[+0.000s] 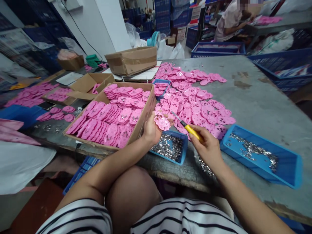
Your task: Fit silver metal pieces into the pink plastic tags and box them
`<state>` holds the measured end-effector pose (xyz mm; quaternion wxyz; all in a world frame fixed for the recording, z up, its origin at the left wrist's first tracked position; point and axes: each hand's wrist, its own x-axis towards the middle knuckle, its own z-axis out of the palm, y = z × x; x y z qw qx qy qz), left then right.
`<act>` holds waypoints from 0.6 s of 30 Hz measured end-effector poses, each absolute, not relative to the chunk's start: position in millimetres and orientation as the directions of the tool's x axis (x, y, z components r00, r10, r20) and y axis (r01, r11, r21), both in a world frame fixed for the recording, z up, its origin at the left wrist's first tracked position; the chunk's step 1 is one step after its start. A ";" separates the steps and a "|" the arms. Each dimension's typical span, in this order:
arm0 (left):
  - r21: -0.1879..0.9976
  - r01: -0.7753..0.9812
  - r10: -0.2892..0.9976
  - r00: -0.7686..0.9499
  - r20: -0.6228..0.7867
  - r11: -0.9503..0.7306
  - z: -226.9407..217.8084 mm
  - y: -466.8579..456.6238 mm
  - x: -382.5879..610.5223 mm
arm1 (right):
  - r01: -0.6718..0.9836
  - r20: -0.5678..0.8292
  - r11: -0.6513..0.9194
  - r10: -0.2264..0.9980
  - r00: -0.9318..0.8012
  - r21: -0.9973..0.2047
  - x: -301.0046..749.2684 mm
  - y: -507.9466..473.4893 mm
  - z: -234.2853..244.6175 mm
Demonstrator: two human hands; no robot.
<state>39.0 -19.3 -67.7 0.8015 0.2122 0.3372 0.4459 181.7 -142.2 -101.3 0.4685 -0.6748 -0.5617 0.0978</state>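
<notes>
My left hand [151,130] is closed on a pink plastic piece [162,121] with holes, held above a small blue tray of metal bits [170,148]. My right hand [207,146] grips a yellow-handled screwdriver [188,127], its tip pointing toward the pink piece. A cardboard box [142,123] full of stacked pink pieces [110,118] stands just left of my left hand. A loose pile of pink pieces [195,100] is spread on the grey table [258,104] beyond both hands.
A larger blue tray [282,169] with metal bits lies at the right. Another small blue tray [161,87] of pink pieces sits behind the box. More cardboard boxes [131,60], pink pieces and blue crates stand at the left and back. A person [230,21] sits at the far right.
</notes>
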 end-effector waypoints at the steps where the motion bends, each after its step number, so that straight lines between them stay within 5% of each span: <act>1: 0.648 -0.565 0.859 0.372 -0.351 0.510 -67.4 -19.2 39.0 | 0.663 0.359 0.033 0.860 0.363 -0.748 185.2 -142.7 -101.3; 9: 0.685 -0.573 0.892 0.321 -0.317 0.450 -60.6 -19.5 39.6 | 0.821 -0.044 -0.077 0.997 0.063 -0.565 176.4 -148.4 -100.5; 13: 0.700 -0.528 0.873 0.367 -0.322 0.480 -61.9 -19.9 38.4 | 0.840 0.113 0.055 0.994 0.007 -0.540 164.8 -145.8 -100.4; 16: 0.753 -0.498 0.887 0.388 -0.250 0.430 -67.2 -23.2 39.3 | 0.562 0.284 0.108 0.929 0.235 -0.820 161.6 -141.2 -102.0; 18: 0.816 -0.475 0.901 0.416 -0.120 0.328 -72.7 -27.4 41.9 | 0.097 0.148 0.118 0.896 0.418 -0.988 157.6 -135.0 -102.7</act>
